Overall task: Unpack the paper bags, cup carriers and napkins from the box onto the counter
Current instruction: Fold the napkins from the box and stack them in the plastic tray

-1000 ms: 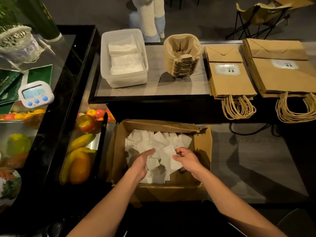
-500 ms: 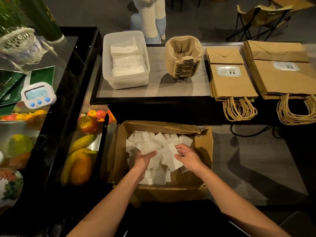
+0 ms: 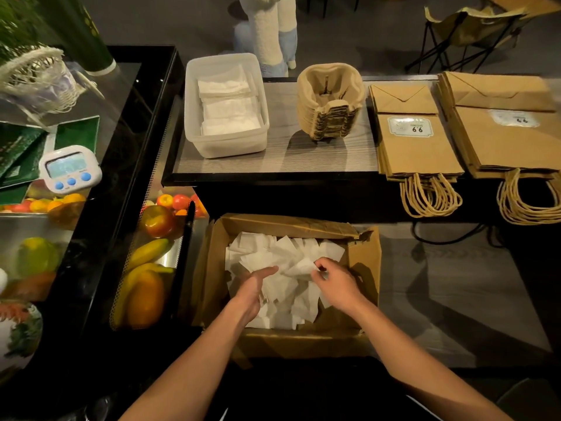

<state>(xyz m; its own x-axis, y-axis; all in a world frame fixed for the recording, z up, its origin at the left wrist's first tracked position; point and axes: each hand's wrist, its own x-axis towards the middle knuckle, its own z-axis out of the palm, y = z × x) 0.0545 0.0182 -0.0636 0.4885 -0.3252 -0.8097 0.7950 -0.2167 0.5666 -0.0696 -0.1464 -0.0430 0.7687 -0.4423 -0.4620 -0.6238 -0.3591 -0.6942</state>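
my right hand (image 3: 337, 284) fingers pinch a corner of the loose napkins (image 3: 282, 253) in the box (image 3: 365, 259); left hand (image 3: 253, 288) fingers lie straight against the pile. i fear so thin a pinch sheds sheets on the lift to the desk (image 3: 303, 159).

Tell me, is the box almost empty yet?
Mostly done. Two stacks of paper bags and the cup carriers sit on the counter, and some folded napkins lie in the tub. Right now both hands are in the box: the right hand pinches one napkin, and the left hand rests against the loose napkins. That heap is what's left.
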